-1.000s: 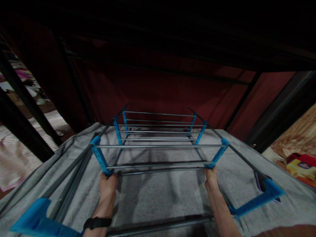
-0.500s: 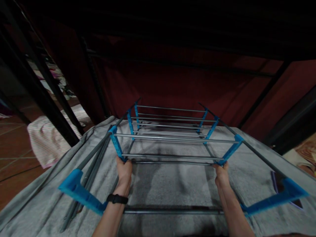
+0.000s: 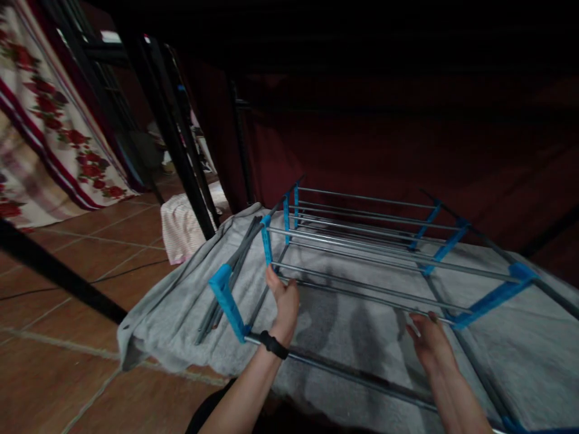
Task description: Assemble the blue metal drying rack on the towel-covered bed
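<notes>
A rack frame of grey metal rods (image 3: 362, 242) and blue plastic connectors (image 3: 491, 299) lies on a grey blanket (image 3: 344, 325); it looks like a shoe rack. My left hand (image 3: 284, 298), a black band (image 3: 274, 345) on its wrist, is at the foot of a left-side blue connector (image 3: 266, 241). Its fingertips touch or nearly touch the connector, and its thumb is spread. Close to the right end of a low cross rod, my right hand (image 3: 429, 340) has its fingers apart, with no firm grip visible. Several loose grey tubes (image 3: 226, 289) lie left of the frame.
Black metal posts (image 3: 174, 138) stand at the left, and a dark red cloth (image 3: 362, 150) hangs behind. Beyond the blanket's left edge is a tiled floor (image 3: 81, 301) with a dark cable. A striped cloth (image 3: 181, 226) and a floral curtain (image 3: 58, 120) hang farther left.
The view has swung left, so the frame appears farther right, with more floor showing. Both hands have loosened from the lower connectors; my right hand has shifted inward from its connector.
</notes>
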Motion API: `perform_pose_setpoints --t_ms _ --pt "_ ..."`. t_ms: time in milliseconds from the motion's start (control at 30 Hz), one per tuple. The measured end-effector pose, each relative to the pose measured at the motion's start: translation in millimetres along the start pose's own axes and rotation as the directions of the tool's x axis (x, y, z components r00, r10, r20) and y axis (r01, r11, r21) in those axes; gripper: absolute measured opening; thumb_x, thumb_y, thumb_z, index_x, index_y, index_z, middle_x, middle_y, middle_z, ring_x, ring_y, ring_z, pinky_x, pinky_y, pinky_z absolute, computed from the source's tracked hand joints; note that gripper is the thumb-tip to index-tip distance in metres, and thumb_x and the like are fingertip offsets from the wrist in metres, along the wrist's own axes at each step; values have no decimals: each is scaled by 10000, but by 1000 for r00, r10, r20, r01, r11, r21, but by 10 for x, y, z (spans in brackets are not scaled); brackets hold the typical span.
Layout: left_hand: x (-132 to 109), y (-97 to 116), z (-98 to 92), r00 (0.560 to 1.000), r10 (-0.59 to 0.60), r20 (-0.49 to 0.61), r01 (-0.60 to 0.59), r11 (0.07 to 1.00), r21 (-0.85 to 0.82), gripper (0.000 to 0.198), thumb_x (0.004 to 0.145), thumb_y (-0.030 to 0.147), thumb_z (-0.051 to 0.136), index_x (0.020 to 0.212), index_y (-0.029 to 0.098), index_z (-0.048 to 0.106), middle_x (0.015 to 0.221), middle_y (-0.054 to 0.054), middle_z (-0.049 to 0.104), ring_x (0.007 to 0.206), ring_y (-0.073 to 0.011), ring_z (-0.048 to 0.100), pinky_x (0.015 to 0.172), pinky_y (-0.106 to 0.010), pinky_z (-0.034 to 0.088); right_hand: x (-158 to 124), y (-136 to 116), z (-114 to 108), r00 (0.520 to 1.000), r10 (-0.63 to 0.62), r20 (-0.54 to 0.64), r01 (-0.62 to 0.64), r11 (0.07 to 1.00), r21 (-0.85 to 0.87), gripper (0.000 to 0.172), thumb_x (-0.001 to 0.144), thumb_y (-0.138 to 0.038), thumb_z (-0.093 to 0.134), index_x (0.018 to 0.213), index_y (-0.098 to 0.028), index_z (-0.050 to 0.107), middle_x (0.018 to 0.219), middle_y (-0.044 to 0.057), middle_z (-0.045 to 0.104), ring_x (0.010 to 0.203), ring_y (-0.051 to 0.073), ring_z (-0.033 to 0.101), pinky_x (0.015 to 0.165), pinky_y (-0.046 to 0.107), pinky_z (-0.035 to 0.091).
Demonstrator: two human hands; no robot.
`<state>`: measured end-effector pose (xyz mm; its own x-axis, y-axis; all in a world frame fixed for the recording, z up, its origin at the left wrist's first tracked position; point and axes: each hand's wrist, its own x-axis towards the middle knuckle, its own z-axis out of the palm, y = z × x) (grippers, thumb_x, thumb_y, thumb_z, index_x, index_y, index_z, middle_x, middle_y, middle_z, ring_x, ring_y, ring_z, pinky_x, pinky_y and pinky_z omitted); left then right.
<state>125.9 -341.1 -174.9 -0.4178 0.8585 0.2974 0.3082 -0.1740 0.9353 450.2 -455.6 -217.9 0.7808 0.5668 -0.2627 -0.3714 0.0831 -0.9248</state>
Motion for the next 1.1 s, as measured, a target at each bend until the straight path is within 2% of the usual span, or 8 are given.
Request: perform_pose_setpoints --t_ms 167,300,433,533,600,700,867,1100 --pt "-344 543 -209 973 173 152 -152 979 -138 439 812 46 446 1217 182 548 1388 -125 479 1341 -217 413 1133 -408 319 -159 -8 116 996 57 70 -60 997 45 498 483 -157 709 930 -274 523 750 -85 543 686 81 565 604 191 523" --pt "-705 977 -680 802 489 344 -422 871 -253 365 892 49 406 1109 224 641 1197 -78 631 1140 -167 578 972 -335 474 -305 -26 269 982 119 147 -125 992 33 413 517 -134 711 893 -243 578 796 -61 579 678 75 592 620 193 558" --pt "-874 1050 -1413 613 742 270 -745 658 -116 412 844 -6 482 1134 238 646 1111 -59 671 1077 -167 602 906 -299 484 -388 -66 359 968 179 176 -187 982 33 348 536 -90 671 852 -219 604 826 -37 600 681 85 625 614 191 579" --pt "-670 751 -1950 755 641 141 -655 748 107 307 866 58 482 1023 232 680 1038 -47 675 1000 -170 622 870 -299 488 -398 -86 368 961 192 198 -200 980 18 339 541 -58 658 845 -205 625 840 -24 613 685 89 640 622 186 589" --pt "-410 409 -2210 888 459 -27 -440 866 238 197 881 166 492 945 210 673 968 -46 673 945 -183 626 858 -320 494 -396 -85 366 955 200 219 -206 979 5 333 552 -54 660 852 -198 639 845 -16 625 691 91 648 636 180 592" --pt "-11 -164 -2384 978 196 -67 -153 901 406 257 867 278 448 969 175 660 987 -85 666 944 -227 621 807 -353 510 -399 -65 379 945 216 244 -219 976 -14 312 576 -60 673 857 -193 653 868 -6 646 711 91 659 649 160 588" --pt "270 -707 -2241 981 -70 179 -73 724 686 355 837 310 504 1111 117 621 1030 -141 640 1003 -259 608 869 -357 483 -442 -39 451 930 250 270 -243 968 -58 293 609 -63 680 868 -200 665 918 -3 675 737 90 671 665 149 584" --pt "411 -759 -2191 953 -251 170 29 633 773 265 882 245 445 1075 148 597 1091 -139 662 1007 -249 629 810 -308 453 -554 -59 563 906 267 328 -242 963 -115 284 625 -101 686 892 -198 681 940 12 708 787 114 687 694 172 588"
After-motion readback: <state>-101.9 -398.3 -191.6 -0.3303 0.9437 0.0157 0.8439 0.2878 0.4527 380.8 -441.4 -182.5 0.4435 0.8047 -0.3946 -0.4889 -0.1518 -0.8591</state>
